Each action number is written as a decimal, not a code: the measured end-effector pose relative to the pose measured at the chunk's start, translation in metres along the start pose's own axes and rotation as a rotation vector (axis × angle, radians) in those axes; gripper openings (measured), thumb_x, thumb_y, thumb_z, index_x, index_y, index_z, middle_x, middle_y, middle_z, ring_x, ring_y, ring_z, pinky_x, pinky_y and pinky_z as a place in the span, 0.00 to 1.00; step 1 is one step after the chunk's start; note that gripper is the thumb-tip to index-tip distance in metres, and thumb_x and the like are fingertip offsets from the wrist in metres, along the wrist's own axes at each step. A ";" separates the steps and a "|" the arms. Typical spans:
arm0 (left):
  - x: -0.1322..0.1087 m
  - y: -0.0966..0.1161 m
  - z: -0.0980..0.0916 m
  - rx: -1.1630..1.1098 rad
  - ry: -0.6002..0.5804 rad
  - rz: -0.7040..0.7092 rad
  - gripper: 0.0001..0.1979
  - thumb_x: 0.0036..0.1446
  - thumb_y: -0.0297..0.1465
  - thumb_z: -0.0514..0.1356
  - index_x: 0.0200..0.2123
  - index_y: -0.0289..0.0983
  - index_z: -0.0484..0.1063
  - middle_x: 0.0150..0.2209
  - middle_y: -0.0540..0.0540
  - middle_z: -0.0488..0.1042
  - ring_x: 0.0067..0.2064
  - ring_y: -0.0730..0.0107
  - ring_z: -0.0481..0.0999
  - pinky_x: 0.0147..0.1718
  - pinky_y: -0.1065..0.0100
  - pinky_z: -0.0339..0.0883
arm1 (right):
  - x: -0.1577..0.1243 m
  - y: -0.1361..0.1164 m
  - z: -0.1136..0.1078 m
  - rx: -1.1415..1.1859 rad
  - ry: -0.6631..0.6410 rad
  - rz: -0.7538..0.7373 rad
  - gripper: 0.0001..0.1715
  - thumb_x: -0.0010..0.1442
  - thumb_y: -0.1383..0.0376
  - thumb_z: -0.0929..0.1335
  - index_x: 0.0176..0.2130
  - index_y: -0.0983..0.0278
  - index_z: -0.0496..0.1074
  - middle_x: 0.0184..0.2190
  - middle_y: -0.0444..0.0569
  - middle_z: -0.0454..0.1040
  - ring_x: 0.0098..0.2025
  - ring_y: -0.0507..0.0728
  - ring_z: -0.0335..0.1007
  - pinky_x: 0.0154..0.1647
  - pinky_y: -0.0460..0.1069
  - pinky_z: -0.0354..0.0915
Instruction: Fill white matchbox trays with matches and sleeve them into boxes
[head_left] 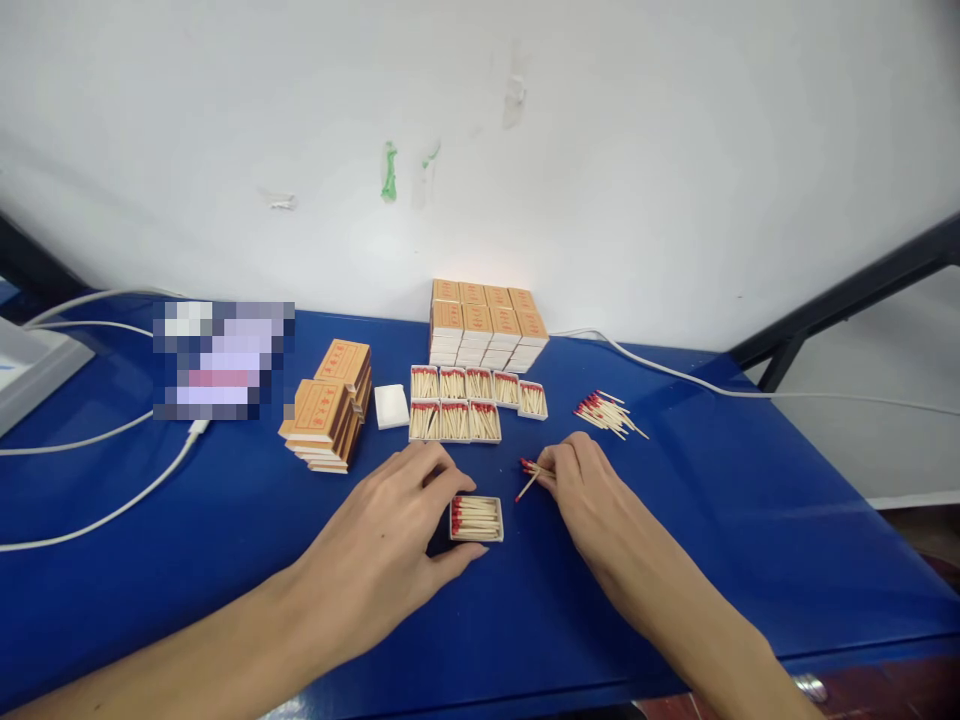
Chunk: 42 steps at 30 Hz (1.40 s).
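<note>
A small white matchbox tray [477, 535] filled with red-tipped matches lies on the blue table in front of me. My left hand [409, 520] spans it from the left, index finger at its far edge and thumb at its near edge. To the right of the tray, my right hand [574, 475] pinches a few matches [529, 480], their red heads pointing left and one stick slanting down. Behind that hand is a loose pile of matches [607, 415]. Beyond the tray stand two rows of filled matchbox trays [454, 420].
A block of stacked orange matchboxes [487, 325] stands against the wall. More orange boxes [330, 400] are stacked at left, beside a white square object [391, 407]. A blurred-out device [225, 360] and white cables [150, 500] lie farther left; another cable [660, 365] runs right.
</note>
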<state>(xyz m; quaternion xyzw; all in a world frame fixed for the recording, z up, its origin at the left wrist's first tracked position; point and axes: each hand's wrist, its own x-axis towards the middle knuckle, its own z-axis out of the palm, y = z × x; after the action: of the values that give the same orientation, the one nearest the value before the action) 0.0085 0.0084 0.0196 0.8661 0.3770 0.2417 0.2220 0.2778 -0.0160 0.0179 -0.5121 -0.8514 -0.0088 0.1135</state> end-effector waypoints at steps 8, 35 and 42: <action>0.000 -0.001 0.001 -0.003 0.012 0.007 0.19 0.61 0.28 0.76 0.52 0.38 0.77 0.48 0.44 0.76 0.49 0.54 0.82 0.50 0.49 0.82 | 0.003 0.009 0.000 -0.082 0.010 0.041 0.21 0.79 0.71 0.54 0.48 0.65 0.73 0.42 0.60 0.71 0.44 0.65 0.68 0.46 0.60 0.72; -0.002 0.000 0.005 -0.159 -0.049 -0.125 0.11 0.65 0.26 0.74 0.46 0.40 0.76 0.48 0.50 0.73 0.44 0.63 0.81 0.46 0.58 0.77 | 0.015 -0.054 -0.016 0.155 -0.157 -0.113 0.14 0.75 0.76 0.64 0.48 0.62 0.77 0.44 0.53 0.74 0.45 0.60 0.73 0.43 0.53 0.74; 0.003 0.000 -0.002 -0.218 -0.011 -0.227 0.14 0.63 0.36 0.76 0.47 0.42 0.78 0.44 0.51 0.76 0.38 0.67 0.79 0.36 0.64 0.73 | 0.006 -0.046 -0.012 0.480 -0.120 0.053 0.12 0.81 0.69 0.63 0.49 0.59 0.76 0.48 0.49 0.74 0.48 0.56 0.76 0.48 0.51 0.74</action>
<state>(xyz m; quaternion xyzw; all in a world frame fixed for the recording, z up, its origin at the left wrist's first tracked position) 0.0093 0.0109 0.0217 0.7901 0.4427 0.2496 0.3428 0.2375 -0.0343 0.0350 -0.4921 -0.8206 0.2269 0.1812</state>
